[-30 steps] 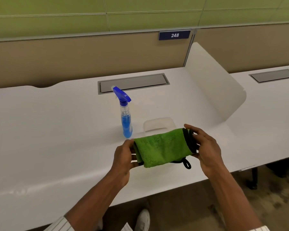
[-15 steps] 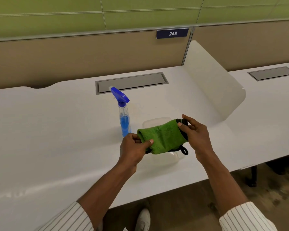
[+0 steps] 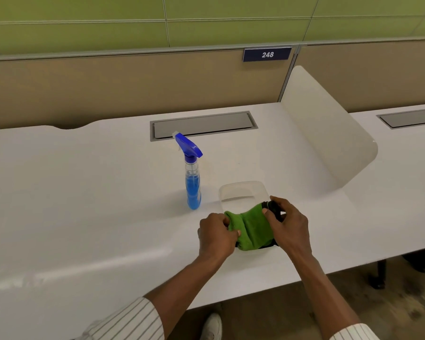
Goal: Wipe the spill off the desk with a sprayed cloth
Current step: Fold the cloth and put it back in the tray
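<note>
A: Where is the cloth?

B: A green cloth (image 3: 252,228), folded or bunched, with a black edge on its right end, sits low over a clear plastic tub (image 3: 241,190) near the front of a white bench (image 3: 84,204). Whether it rests in the tub or is held just above it cannot be told.

A: What are the hands doing?

B: Both grip the cloth. The left hand (image 3: 216,238) is curled around its left end, thumb pressed on the green fabric. The right hand (image 3: 288,225) pinches the right end, thumb on top and fingers wrapped over the black edge.

A: Anything else on the bench?

B: A spray bottle (image 3: 192,179) stands upright just left of the tub, apart from the cloth. It has a blue trigger head and blue liquid filling about the lower half. Behind it a grey hatch (image 3: 203,125) is set flush into the bench. A white rounded divider (image 3: 329,133) stands upright to the right.

A: And the spill?

B: A faint yellowish mark shows on the bench behind the tub; it is too pale to be certain.

A: The background?

B: A tan partition carries a dark blue sign (image 3: 267,54) reading 248. Striped sleeves cover both forearms near the bottom.
</note>
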### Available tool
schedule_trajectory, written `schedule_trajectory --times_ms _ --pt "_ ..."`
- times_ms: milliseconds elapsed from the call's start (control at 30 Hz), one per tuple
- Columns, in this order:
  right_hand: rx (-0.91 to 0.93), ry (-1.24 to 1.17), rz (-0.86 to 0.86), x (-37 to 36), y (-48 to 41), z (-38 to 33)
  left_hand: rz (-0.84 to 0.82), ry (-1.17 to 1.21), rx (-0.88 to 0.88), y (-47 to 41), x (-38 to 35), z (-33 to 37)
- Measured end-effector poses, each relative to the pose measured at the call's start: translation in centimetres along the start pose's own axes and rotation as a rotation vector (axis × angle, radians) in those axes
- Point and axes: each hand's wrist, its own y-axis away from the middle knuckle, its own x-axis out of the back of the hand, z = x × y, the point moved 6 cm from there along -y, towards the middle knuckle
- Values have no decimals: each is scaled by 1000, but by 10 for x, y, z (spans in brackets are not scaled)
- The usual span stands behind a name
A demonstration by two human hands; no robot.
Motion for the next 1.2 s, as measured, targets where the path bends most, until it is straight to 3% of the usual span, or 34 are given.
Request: schedule_trajectory --times_ms 533,1000,1200 --pt "394 393 214 -14 18 13 37 -252 -34 -2 -8 -2" --pt "370 683 164 -24 21 13 -17 -246 160 -9 -6 -30" --pt "316 533 73 -24 5 -26 -61 -171 170 -8 -7 -31"
